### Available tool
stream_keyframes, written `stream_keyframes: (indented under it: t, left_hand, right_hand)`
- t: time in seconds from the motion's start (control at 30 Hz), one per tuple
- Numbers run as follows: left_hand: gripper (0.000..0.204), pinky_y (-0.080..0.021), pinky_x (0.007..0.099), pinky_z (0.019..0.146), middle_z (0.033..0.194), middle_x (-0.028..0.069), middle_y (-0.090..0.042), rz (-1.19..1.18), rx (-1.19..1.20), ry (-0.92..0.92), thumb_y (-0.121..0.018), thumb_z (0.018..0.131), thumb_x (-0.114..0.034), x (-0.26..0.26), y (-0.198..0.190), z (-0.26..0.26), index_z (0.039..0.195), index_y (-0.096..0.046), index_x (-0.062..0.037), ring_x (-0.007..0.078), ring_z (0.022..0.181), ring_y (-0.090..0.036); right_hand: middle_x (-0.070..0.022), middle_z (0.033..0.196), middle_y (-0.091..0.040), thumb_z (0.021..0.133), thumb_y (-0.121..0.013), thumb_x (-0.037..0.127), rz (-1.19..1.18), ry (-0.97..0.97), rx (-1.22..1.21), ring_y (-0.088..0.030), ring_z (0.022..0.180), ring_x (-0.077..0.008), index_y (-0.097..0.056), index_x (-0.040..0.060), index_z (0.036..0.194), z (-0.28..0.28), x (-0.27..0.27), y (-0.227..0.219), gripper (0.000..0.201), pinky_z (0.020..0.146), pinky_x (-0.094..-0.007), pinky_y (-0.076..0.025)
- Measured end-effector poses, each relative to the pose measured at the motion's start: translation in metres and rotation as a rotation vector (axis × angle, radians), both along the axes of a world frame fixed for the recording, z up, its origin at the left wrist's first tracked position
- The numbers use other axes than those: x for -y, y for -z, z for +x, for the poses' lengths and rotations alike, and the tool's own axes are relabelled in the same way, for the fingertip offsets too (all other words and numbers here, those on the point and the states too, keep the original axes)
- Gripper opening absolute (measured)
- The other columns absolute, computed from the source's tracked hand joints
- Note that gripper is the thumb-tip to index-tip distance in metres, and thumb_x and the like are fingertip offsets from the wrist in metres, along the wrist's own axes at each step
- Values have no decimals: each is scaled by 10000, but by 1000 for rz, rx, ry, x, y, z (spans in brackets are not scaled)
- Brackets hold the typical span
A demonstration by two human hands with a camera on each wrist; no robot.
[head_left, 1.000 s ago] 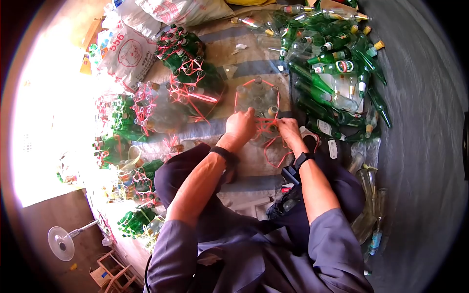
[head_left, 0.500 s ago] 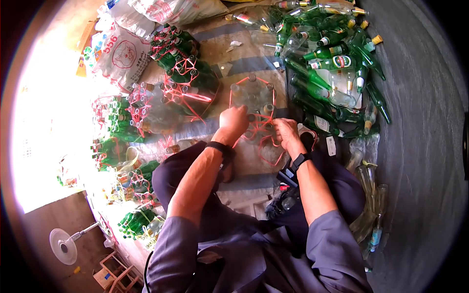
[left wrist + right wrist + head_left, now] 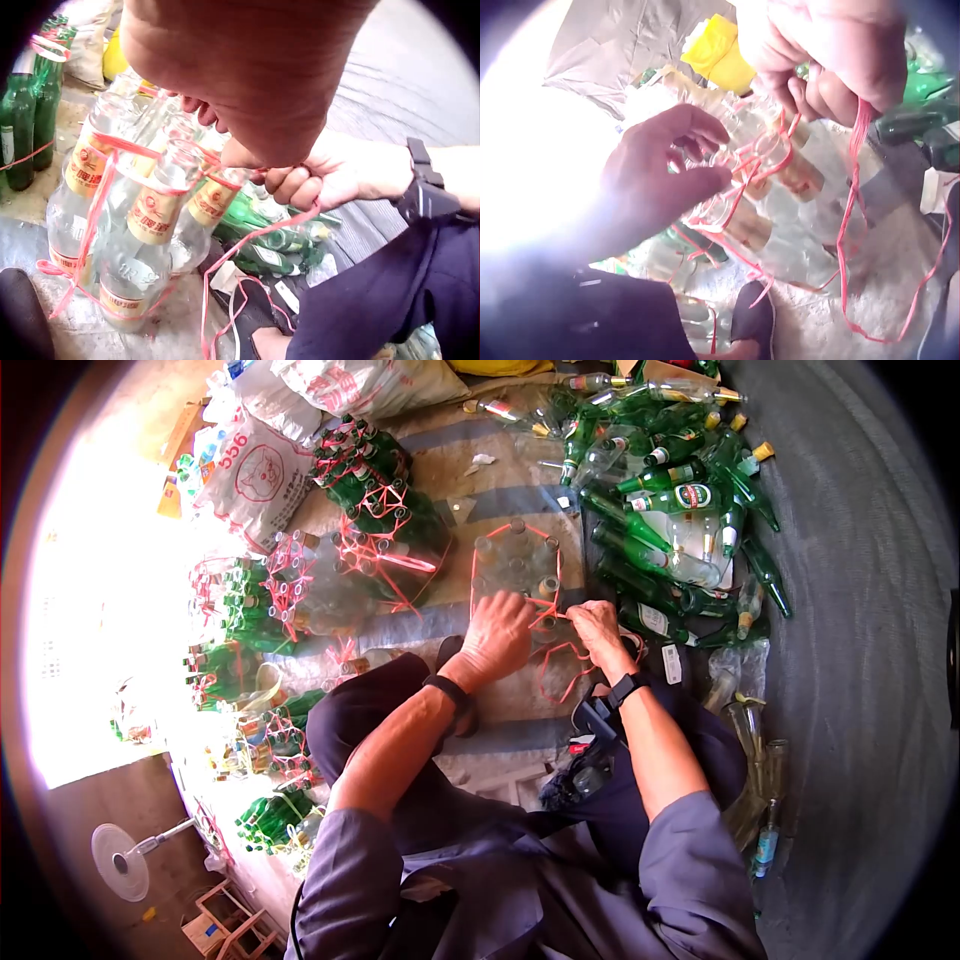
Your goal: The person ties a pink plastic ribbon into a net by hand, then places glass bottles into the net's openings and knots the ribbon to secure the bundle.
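A bundle of clear glass bottles [image 3: 135, 259] with tan neck labels stands upright, pink plastic twine [image 3: 94, 206] looped about the necks and lower bodies. My left hand [image 3: 498, 632] is over the near-left bottle necks. In the right wrist view its thumb and fingers [image 3: 697, 124] are apart, beside the twine loops. On the right side of the bundle, my right hand [image 3: 596, 630] grips the twine in curled fingers. From that fist a loose length of twine [image 3: 844, 259] hangs down in a long loop toward the floor.
Loose green and clear bottles [image 3: 660, 535] lie piled on the right. Tied bundles of green bottles [image 3: 375, 475] and more bundled clear bottles [image 3: 335, 595] stand on the left. White sacks [image 3: 262, 475] lean at the back left. A shoe [image 3: 751, 319] is close to the bundle.
My left hand has come nearer to the right hand and toward my body, over the near bottle necks. The right hand keeps its grip on the twine in nearly the same place.
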State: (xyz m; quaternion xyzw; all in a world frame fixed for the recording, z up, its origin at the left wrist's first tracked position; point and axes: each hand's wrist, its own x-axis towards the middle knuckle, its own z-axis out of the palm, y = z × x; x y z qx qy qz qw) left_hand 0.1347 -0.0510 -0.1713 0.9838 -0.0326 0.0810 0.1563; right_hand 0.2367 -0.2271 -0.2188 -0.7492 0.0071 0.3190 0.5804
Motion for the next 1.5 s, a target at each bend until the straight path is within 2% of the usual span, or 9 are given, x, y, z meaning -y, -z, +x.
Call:
stream_keyframes:
  t: [0.1,0.23,0.3,0.4,0.53,0.67,0.73,0.8,1.5]
  left_hand:
    - [484,-417,412,896,1191,104,-581,-24,68,266,-608,686,-65,9,2,2,1167,-558,-39,280,1079,-532]
    - [568,-398,404,923,1305,90,-565,24,48,300,-613,706,-74,8,9,9,1265,-522,-41,265,1140,-514]
    - [626,-378,405,941,1343,60,-560,8,-76,299,-626,744,-102,6,7,12,1352,-478,-63,239,1142,-511]
    - [634,-365,402,950,1334,30,-570,37,-97,345,-629,782,-127,3,14,17,1392,-459,-89,224,1141,-512]
    - [611,-364,390,943,1318,9,-579,81,-155,319,-631,801,-149,1,23,17,1388,-468,-105,211,1133,-517]
    - [556,-363,370,933,1300,-9,-572,88,-65,336,-610,829,-173,0,26,16,1372,-495,-130,182,1111,-528]
    - [537,-362,370,941,1300,-10,-562,15,-131,284,-594,833,-165,1,26,17,1362,-505,-133,182,1102,-529]
    - [523,-362,371,942,1309,-8,-552,23,-153,287,-589,834,-164,1,27,17,1351,-514,-143,185,1096,-530]
    - [427,-347,505,1021,1416,81,-420,97,-43,255,-605,815,-177,-5,47,8,1233,-522,-211,268,1211,-445]
  right_hand:
    - [-70,466,-442,780,-602,153,-66,-227,226,-491,487,-151,-563,-31,581,16,7,10,274,494,-358,-385]
    - [-52,535,-446,742,-628,196,-52,-349,320,-443,509,-116,-548,-31,641,28,7,15,261,484,-332,-345]
    - [-118,626,-589,734,-634,217,-239,-542,522,-581,620,-195,-629,-59,720,37,9,10,277,591,-360,-457]
    - [-187,757,-674,723,-638,235,-320,-535,296,-658,767,-264,-689,-73,819,48,6,-6,326,708,-379,-511]
    - [-202,601,-577,703,-619,211,-285,-552,411,-580,570,-260,-650,-35,692,51,-1,-7,249,584,-409,-464]
    - [-186,751,-702,700,-654,211,-383,-697,218,-688,717,-250,-751,9,859,65,8,-8,275,694,-363,-534]
    - [-121,643,-654,741,-708,223,-310,-688,238,-611,628,-158,-723,-18,769,69,8,-4,243,619,-345,-494]
    - [-170,690,-686,730,-733,238,-400,-752,284,-675,658,-259,-744,4,785,77,3,-12,241,660,-373,-522]
    - [-237,749,-633,818,-710,217,-577,-877,535,-610,765,-445,-681,-11,756,99,-13,-54,238,685,-489,-484]
